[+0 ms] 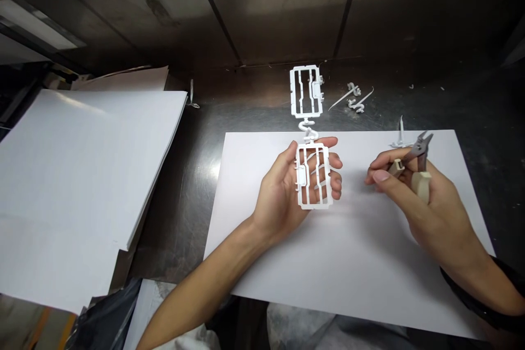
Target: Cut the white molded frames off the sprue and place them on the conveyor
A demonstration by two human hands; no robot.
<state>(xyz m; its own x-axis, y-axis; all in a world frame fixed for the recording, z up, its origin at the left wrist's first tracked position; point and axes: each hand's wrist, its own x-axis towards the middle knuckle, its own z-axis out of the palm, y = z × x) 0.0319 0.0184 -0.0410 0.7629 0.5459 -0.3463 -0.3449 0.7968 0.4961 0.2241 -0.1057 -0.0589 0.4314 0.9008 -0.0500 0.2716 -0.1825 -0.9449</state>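
Note:
Two white plastic frames hang together by an S-shaped runner (307, 130). My left hand (283, 191) holds the lower frame (301, 176) from behind, thumb at its left edge and fingers showing through its slots. The upper frame (293, 93) sticks out beyond the fingertips, over the dark metal surface. To the right, my right hand (426, 202) is closed around side cutters (421, 145). Their jaws point up and away and stand apart, and the pale handles lie between thumb and fingers. The cutters do not touch the frames.
A white sheet (348, 273) lies under both hands on the metal worktop (184, 191). Cut runner scraps (356, 104) lie behind it, and another scrap (401, 134) is near the cutters. Stacked white sheets (82, 175) stand at left. A metal wall (279, 16) rises behind.

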